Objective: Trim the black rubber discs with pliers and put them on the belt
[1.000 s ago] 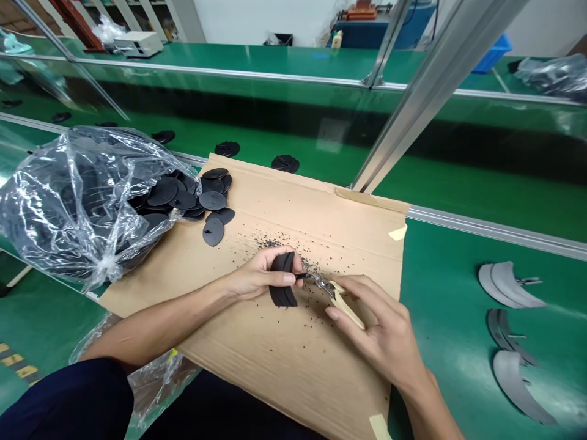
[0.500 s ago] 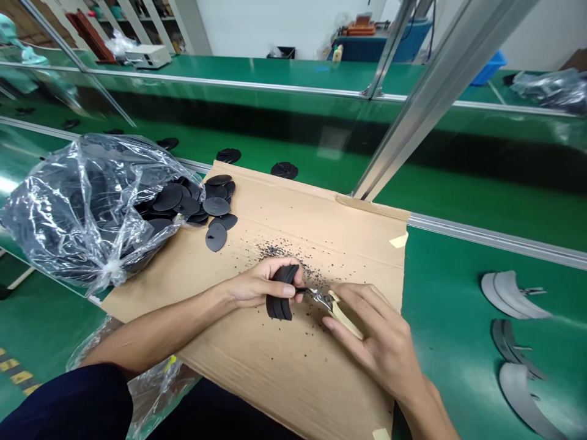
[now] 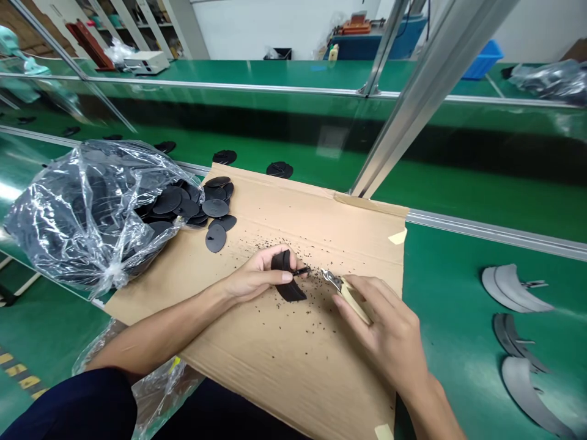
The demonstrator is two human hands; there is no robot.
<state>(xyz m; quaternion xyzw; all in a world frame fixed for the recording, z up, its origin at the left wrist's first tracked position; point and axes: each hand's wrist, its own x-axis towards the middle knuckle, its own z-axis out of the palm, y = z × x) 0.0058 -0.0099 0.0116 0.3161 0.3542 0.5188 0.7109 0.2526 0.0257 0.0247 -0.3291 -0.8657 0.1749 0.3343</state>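
My left hand (image 3: pixel 257 278) grips a small stack of black plastic discs (image 3: pixel 287 282) edge-on over a sheet of cardboard (image 3: pixel 293 342). A short black stub sticks out of the stack toward the right. My right hand (image 3: pixel 385 333) is closed round the cream handles of small cutting pliers (image 3: pixel 345 292). The metal jaws point at the stub from a few centimetres away, not touching it. Tiny black offcuts lie scattered on the cardboard around both hands.
A clear plastic bag (image 3: pixel 87 208) full of black discs lies at the left, several discs (image 3: pixel 208 211) spilling onto the cardboard. Grey curved plastic parts (image 3: pixel 516 287) sit on the green bench at right. A slanted aluminium post (image 3: pixel 413 104) rises behind the cardboard. Loose discs (image 3: pixel 279 169) lie on the conveyor.
The pliers' jaws were at the stub of the disc stack; now my right hand has drawn them back to the right. My left hand has tilted the stack slightly.
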